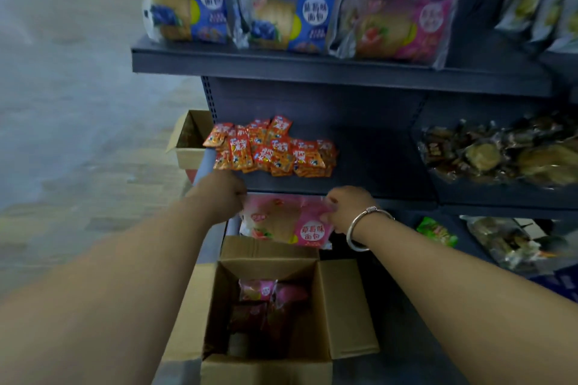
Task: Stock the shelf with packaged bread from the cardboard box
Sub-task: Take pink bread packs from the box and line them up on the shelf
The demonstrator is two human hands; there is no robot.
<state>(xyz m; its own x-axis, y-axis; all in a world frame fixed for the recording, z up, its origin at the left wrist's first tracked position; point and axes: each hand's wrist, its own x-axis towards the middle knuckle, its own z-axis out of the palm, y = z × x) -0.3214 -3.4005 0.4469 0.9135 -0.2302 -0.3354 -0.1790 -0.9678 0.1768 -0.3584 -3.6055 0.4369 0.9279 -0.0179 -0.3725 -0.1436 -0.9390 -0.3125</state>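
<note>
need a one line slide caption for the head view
Both hands, left hand and right hand, hold a pink bread package by its ends above the open cardboard box, before the shelf.

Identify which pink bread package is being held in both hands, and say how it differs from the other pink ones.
The pink bread package above the cardboard box, held at its ends by the left hand and right hand. Other pink packages sit on the top shelf or inside the box.

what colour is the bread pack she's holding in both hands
Pink, with a clear window; the bread pack shows in the head view.
</note>
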